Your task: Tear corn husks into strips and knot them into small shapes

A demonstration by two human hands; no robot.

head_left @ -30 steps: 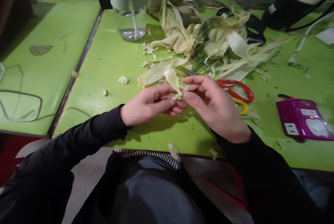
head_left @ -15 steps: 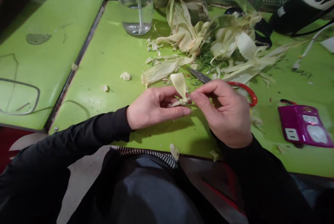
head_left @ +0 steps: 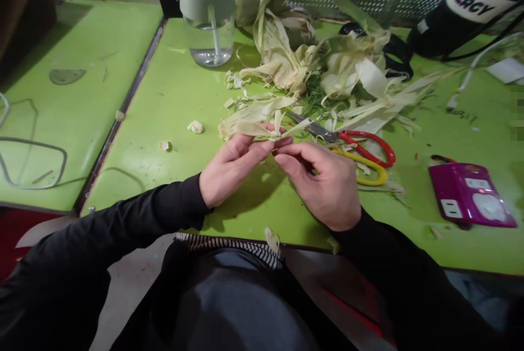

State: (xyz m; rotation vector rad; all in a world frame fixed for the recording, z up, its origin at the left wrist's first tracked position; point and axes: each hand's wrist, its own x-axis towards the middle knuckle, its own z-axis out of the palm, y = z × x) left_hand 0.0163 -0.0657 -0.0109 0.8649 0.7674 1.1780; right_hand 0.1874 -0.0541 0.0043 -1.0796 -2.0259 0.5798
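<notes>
Between the thumb and fingers of my left hand [head_left: 229,168] is a knotted corn husk piece [head_left: 275,135], its pale strips fanning out from the middle. Just right of and below it, my right hand [head_left: 325,184] is closed in a pinch. Whatever its fingertips grip, perhaps a thin strand, is too small to make out. Beyond the right hand lie scissors [head_left: 343,136] with one red and one yellow handle, blades pointing up-left. A loose strip of corn husk [head_left: 235,124] lies behind my left hand.
Corn husks [head_left: 282,70] and scraps are heaped at the back of the green table [head_left: 135,122]. A water bottle [head_left: 213,4] stands at back left; a black bottle [head_left: 444,29] is at back right. A purple device [head_left: 462,184] and a white cable [head_left: 466,81] lie to the right.
Both hands have moved slightly up and left on the table, the right one away from the scissors, whose handles now show. The husk piece has turned, so several strips spread outward.
</notes>
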